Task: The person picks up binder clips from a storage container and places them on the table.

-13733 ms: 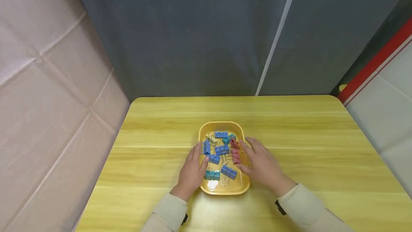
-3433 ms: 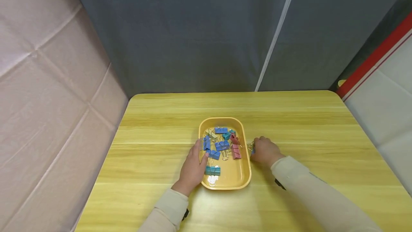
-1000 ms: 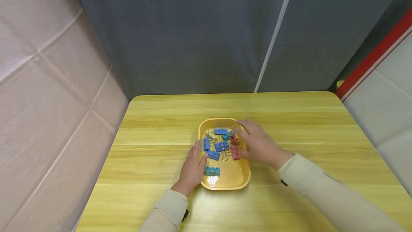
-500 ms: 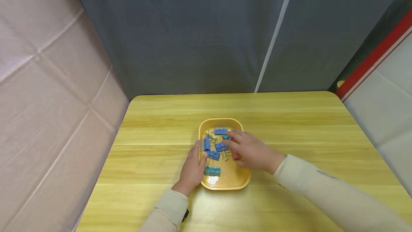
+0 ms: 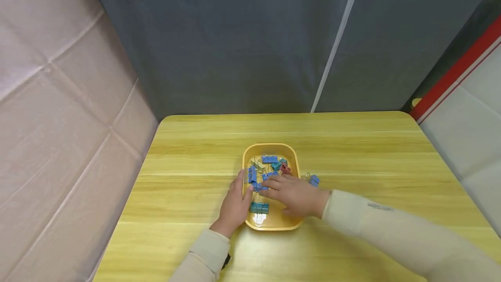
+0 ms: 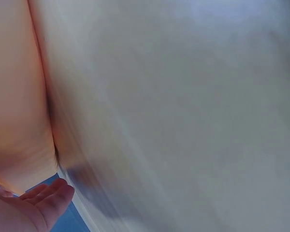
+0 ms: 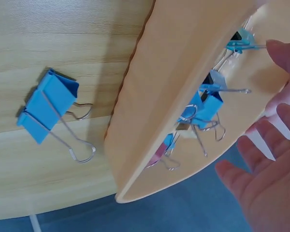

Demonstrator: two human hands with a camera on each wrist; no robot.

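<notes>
A yellow tray [image 5: 274, 145] holds several binder clips: blue ones, such as a blue clip [image 5: 269, 159] at the back, a red clip [image 5: 285, 169] and a teal clip [image 5: 259, 207] near the front. My left hand [image 5: 232, 206] holds the tray's left rim, thumb over the edge and fingers along the outside. Over the tray, my right hand [image 5: 295, 195] spreads its fingers above the blue clips and hides whatever lies beneath. In the right wrist view, a blue binder clip [image 7: 50, 104] lies on the table beside the tray wall [image 7: 145, 87].
The wooden table [image 5: 188, 164] extends around the tray on all sides. A dark curtain [image 5: 235, 47] hangs behind its back edge. A pale padded wall [image 5: 66, 121] stands at left, and a white panel with a red border [image 5: 462, 68] at right.
One blue binder clip has gone from the tray's front right to the table on its right. My right hand has moved back over the tray, leftward and nearer. The left hand stays at the rim.
</notes>
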